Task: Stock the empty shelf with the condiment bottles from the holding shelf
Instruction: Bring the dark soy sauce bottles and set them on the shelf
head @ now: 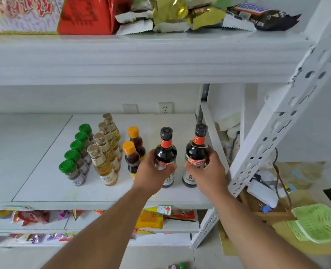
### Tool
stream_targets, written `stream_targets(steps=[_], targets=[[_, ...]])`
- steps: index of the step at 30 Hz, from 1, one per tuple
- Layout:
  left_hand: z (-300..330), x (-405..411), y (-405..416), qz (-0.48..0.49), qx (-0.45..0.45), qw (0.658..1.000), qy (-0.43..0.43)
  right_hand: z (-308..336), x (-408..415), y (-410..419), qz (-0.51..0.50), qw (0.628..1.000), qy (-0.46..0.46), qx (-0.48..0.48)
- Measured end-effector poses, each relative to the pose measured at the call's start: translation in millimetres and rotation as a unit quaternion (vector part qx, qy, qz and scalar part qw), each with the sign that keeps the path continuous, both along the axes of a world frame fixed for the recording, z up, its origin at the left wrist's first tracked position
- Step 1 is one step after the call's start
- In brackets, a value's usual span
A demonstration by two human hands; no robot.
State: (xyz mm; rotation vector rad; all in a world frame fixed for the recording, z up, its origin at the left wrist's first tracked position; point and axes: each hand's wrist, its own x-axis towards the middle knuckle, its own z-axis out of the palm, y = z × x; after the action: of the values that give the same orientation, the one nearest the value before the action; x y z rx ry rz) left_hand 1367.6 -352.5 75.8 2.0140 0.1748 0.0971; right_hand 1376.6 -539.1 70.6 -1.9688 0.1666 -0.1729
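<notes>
Condiment bottles are standing on the white middle shelf [44,191], two of them in hand. Left hand [154,171] is wrapping around the lower body of a dark soy sauce bottle [165,152] with a black cap and red neck band; thumb is showing on the right side of the label, fingers curling round the left. Right hand [207,169] is gripping a second dark bottle [196,152] of the same kind, fingers curling over its label from the right. Both bottles are sitting upright, bases appearing to rest on the shelf board, near each other but not touching.

Just left of the left hand, two amber bottles with orange caps [132,152] are standing one behind the other; the nearer one is touching or nearly touching the left fingers, cannot tell which. Further left, a row of pale-oil bottles with gold caps [104,150] is running front to back, and beyond that a row of green-capped jars [77,152].

To the right of the right hand, a white perforated upright [277,123] is leaning across the view. Above both hands, an upper shelf [141,59] is carrying snack packets [170,14]. Below the forearms, a lower shelf is holding more packets [151,218].
</notes>
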Motion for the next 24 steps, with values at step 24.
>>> stream_targets(steps=[24], targets=[[-27,5,11,-0.049,-0.007,0.998,0.034,-15,10,-7,0.062,0.995,0.071,-0.018]])
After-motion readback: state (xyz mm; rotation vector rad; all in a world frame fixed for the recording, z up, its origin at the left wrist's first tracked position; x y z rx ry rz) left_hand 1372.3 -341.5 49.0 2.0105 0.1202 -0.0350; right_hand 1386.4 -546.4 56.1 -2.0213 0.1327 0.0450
